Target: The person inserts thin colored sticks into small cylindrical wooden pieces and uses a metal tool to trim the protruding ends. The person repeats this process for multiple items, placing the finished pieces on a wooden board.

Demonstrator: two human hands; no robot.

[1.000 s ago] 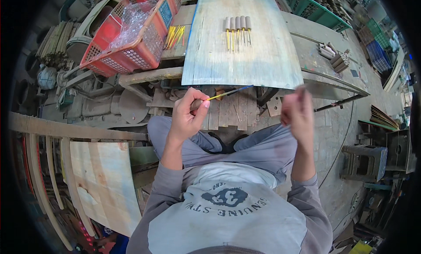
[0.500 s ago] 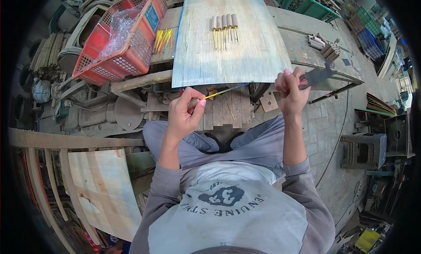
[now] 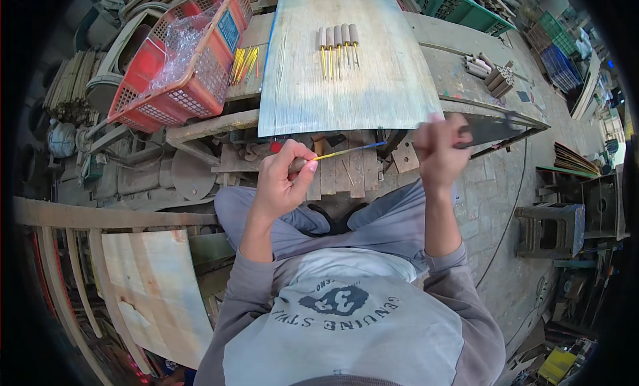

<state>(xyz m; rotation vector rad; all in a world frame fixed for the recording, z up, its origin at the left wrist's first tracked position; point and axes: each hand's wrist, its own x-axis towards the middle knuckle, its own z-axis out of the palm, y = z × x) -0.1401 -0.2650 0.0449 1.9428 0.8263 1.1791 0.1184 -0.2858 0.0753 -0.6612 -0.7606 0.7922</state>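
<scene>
Head view shows the left hand (image 3: 286,176) closed, thumb and fingers pinched round the brownish handle of a slender tool (image 3: 343,152), which lies just short of the near edge of the pale board (image 3: 346,106), its yellow shaft and bluish end pointing right. Near the board's right front corner, the right hand (image 3: 440,153), blurred, is curled closed round a dark flat blade (image 3: 492,134) reaching out to the right. Compared with half a second ago, the blade sits lower and flatter, the right hand has dropped a little, and the tool's bluish end has come away from the board's edge. Five similar tools (image 3: 338,36) remain in their row on the board.
</scene>
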